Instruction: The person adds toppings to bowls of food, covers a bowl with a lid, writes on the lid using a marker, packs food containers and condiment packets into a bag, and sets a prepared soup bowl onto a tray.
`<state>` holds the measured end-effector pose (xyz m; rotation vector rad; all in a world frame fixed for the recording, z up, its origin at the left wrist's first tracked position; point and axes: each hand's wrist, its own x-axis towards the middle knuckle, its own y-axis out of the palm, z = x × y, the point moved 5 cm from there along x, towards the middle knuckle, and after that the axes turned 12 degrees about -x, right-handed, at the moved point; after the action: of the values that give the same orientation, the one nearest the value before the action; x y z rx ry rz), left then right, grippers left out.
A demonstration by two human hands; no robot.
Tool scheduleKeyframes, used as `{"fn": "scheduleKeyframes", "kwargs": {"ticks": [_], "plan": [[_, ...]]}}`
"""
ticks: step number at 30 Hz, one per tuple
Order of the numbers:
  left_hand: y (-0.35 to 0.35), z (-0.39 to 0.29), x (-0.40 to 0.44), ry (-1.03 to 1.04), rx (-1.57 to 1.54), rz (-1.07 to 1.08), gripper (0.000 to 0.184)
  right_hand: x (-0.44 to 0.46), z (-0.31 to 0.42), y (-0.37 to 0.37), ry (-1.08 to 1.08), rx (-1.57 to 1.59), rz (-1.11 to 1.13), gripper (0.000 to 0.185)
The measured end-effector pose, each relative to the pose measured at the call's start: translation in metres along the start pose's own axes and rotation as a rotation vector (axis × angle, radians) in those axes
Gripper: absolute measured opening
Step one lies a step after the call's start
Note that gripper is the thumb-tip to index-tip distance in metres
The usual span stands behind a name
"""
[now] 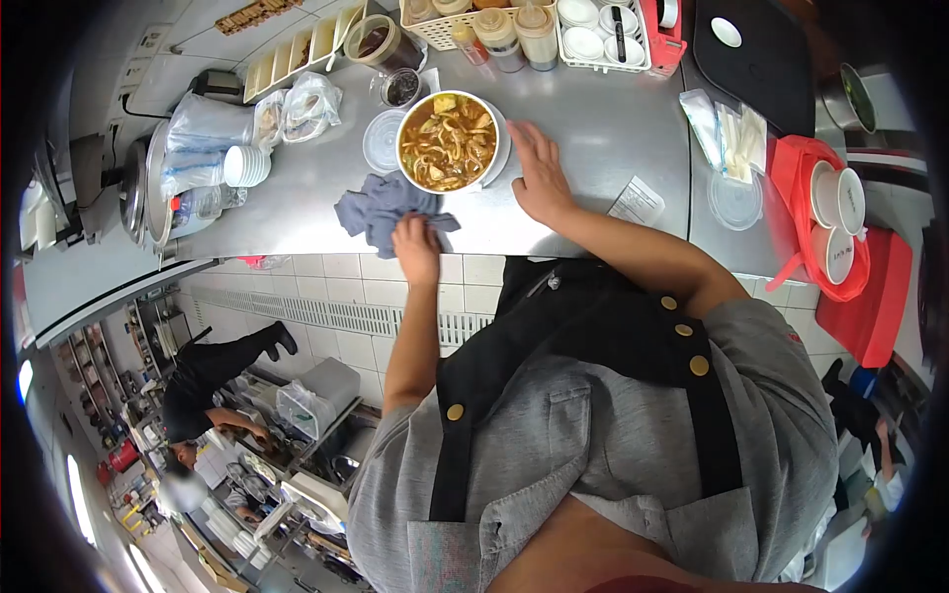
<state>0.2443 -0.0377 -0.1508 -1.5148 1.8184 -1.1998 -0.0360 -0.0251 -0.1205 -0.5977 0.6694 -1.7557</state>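
Note:
A white bowl [403, 138] filled with a brown, saucy dish of noodle-like strips and yellow chunks [447, 143] stands on the steel counter. My left hand [417, 245] has its fingers curled on a crumpled grey-blue cloth [381, 210] at the counter's front edge, just below the bowl. To the bowl's right, my right hand [539, 176] rests with fingers stretched toward the rim of a white lid or plate [502, 146] partly hidden behind the bowl. Whether the fingertips touch it I cannot tell. A clear round lid [382, 141] lies against the bowl's left side.
Sauce bottles [537, 40], a dark jar [401, 87] and a basket of white cups [603, 40] line the back. Bagged goods [208, 138] and stacked cups [245, 166] sit left. A receipt [638, 201] and red bag [801, 178] lie right. Another person [203, 385] works behind.

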Motion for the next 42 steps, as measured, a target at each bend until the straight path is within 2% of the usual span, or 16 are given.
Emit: {"fn": "scheduleKeyframes", "kwargs": {"ticks": [2, 4, 8, 11, 15, 18, 20, 22, 23, 25, 27, 28, 31, 35, 37, 42], "plan": [[-0.017, 0.025, 0.016, -0.015, 0.031, -0.047, 0.022, 0.010, 0.016, -0.020, -0.138, -0.151, -0.076, 0.081], [-0.030, 0.053, 0.036, -0.046, 0.028, -0.061, 0.022, 0.018, 0.016, -0.015, -0.233, -0.343, 0.039, 0.091], [-0.042, 0.095, 0.068, -0.108, 0.028, -0.044, 0.021, 0.020, 0.008, -0.016, -0.286, -0.476, 0.096, 0.086], [-0.046, 0.105, 0.080, -0.085, 0.030, -0.053, 0.021, 0.002, 0.010, -0.029, -0.425, -0.552, 0.037, 0.076], [-0.067, 0.114, 0.096, -0.110, -0.169, -0.224, 0.015, -0.036, -0.018, -0.054, -0.512, -0.109, 0.077, 0.024], [-0.097, 0.085, 0.111, -0.010, 0.078, -0.397, 0.020, -0.043, -0.040, -0.070, -0.383, -0.211, -0.062, 0.028], [-0.068, 0.134, 0.124, -0.141, 0.317, 0.015, 0.029, -0.042, -0.042, -0.082, -0.294, -0.354, -0.153, 0.044], [-0.081, 0.128, 0.150, -0.195, 0.258, 0.253, 0.029, -0.044, -0.038, -0.075, -0.226, -0.444, -0.109, 0.058], [-0.096, 0.130, 0.178, -0.191, 0.262, 0.233, 0.029, -0.043, -0.032, -0.067, -0.175, -0.629, 0.003, 0.063], [-0.087, 0.136, 0.233, -0.237, 0.122, 0.968, 0.035, -0.044, -0.042, -0.044, -0.053, -0.841, 0.261, 0.069], [-0.112, 0.132, 0.303, -0.140, 0.087, 0.671, 0.032, -0.041, -0.031, -0.045, 0.000, -0.834, 0.248, 0.066], [-0.113, 0.139, 0.343, 0.131, -0.042, 0.349, 0.025, -0.037, -0.024, -0.048, 0.057, -0.824, 0.246, 0.062], [-0.128, 0.110, 0.435, 0.094, -0.287, -0.026, 0.017, -0.035, -0.009, -0.066, 0.094, -0.725, 0.036, 0.051], [-0.057, 0.141, 0.524, 0.055, -0.099, 0.133, 0.021, -0.068, -0.003, -0.089, 0.305, -0.711, -0.241, 0.045], [-0.005, 0.157, 0.553, 0.293, 0.436, 0.426, 0.024, -0.103, -0.007, -0.099, 0.400, -0.778, -0.360, 0.043], [-0.008, 0.123, 0.553, 0.062, 0.241, 0.545, 0.024, -0.201, -0.014, -0.098, 0.635, -0.880, -0.460, 0.039]]}}
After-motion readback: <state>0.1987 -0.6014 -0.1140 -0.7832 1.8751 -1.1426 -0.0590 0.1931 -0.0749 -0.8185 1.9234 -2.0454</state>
